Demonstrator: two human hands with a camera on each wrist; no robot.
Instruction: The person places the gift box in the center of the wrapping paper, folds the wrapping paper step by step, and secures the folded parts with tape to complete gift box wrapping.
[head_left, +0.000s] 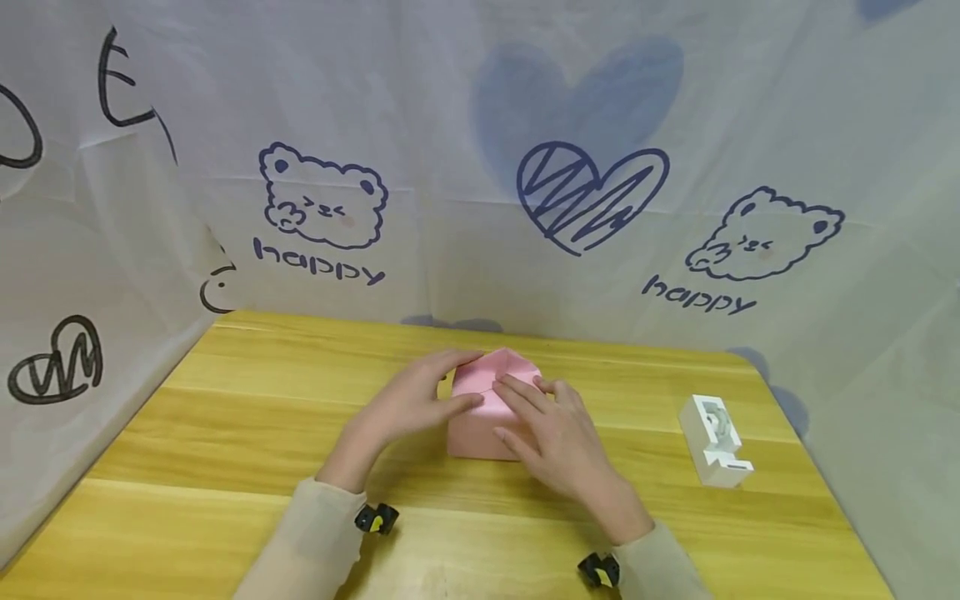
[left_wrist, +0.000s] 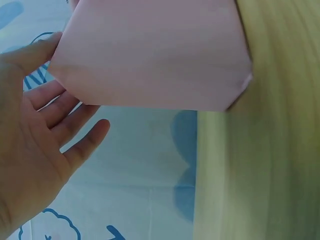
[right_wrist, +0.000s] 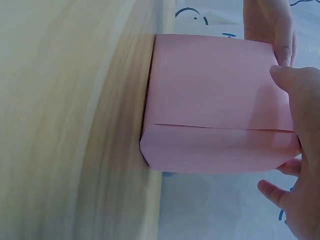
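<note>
A pink folded-paper box stands on the table, its top edges folded inward to a peak at the back. My left hand holds its left side, thumb at the near top edge and fingers toward the far side. The right hand holds the other side, with fingers laid over the top folds and the thumb against the near face. In the left wrist view the box's side shows cut-off lower corners. A horizontal seam crosses the near face in the right wrist view. The inside is hidden.
A white tape dispenser with a roll in it stands on the right of the wooden table. Behind the table hangs a white cloth printed with bears and hearts. Another cloth side borders the left edge.
</note>
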